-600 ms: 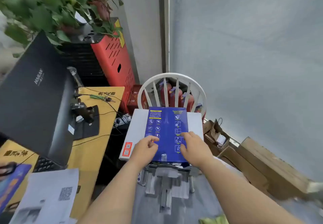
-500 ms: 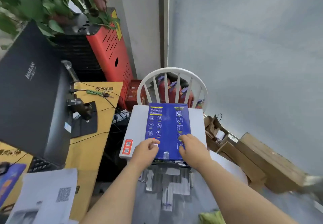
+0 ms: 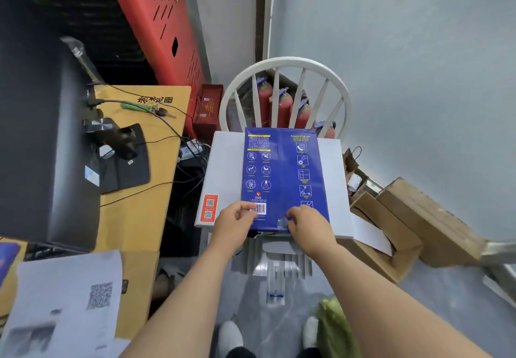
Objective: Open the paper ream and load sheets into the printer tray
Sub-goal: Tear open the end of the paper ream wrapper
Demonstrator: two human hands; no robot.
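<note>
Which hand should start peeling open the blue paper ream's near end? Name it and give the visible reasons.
Probably the right hand: its fingertips pinch the clear tape tab at the blue paper ream's near edge. The left hand lies beside the barcode, steadying it.

A white printer [image 3: 223,162] carries the blue paper ream [image 3: 282,173], which lies flat on its top. Left of the printer, the yellow counter [image 3: 156,179] bears a black monitor stand [image 3: 122,159], cables, keys and printed sheets [image 3: 64,301].
</note>
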